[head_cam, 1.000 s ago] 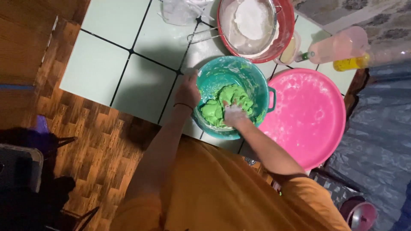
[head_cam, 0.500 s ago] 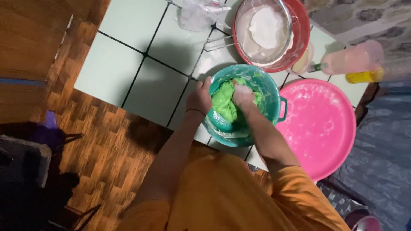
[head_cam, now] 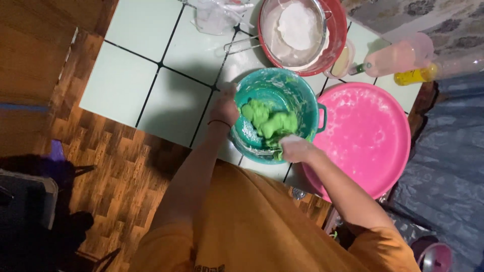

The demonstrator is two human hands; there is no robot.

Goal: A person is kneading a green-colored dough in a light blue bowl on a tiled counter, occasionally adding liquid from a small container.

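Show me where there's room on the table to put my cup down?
The bare pale tiles left of the teal bowl and the left hand are free. The right side is crowded: red bowl with sieve, pink tray, pink jug and yellow bottle. The right hand works green dough.

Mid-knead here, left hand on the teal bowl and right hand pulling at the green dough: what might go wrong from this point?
1. The teal plastic bowl sits close to the near edge of the pale tiled table; a hard pull by the right hand might drag it off, though the left hand steadies its rim.
2. The sticky green dough clings to the bowl wall and may come away unevenly.
3. The flour-dusted round pink tray overhangs the table edge beside the right forearm, so a bump could tip it.
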